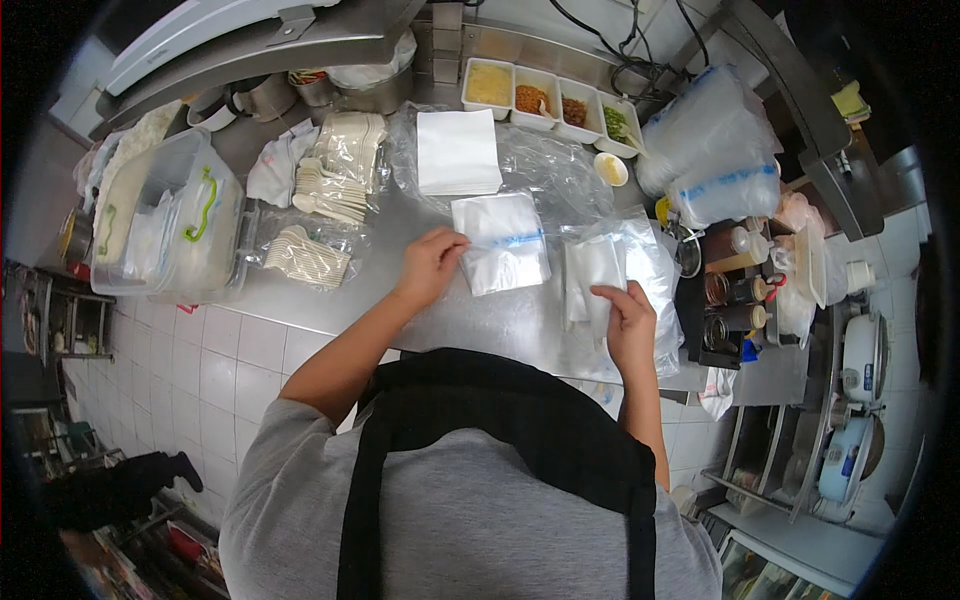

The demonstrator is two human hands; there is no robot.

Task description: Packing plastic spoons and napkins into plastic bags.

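A stack of clear plastic bags (pixel 502 270) with a blue strip lies on the steel counter before me. My left hand (pixel 430 265) pinches its left edge between thumb and fingers. To the right, my right hand (pixel 628 318) closes on a folded white napkin (pixel 598 268), which lies over more clear plastic (pixel 650 270). Whether the napkin is inside a bag I cannot tell. Just beyond the bags sits a pile of white paper sheets (pixel 457 152) on crumpled clear film (pixel 560 165).
Packs of wooden spoons (pixel 300 255) lie left, beside a clear bin (pixel 165 215) with green handles. White food tubs (pixel 488 85) line the back. Plastic bag stacks (pixel 725 195) and sauce bottles (pixel 735 245) stand right. A steel shelf (pixel 290 60) overhangs the back left.
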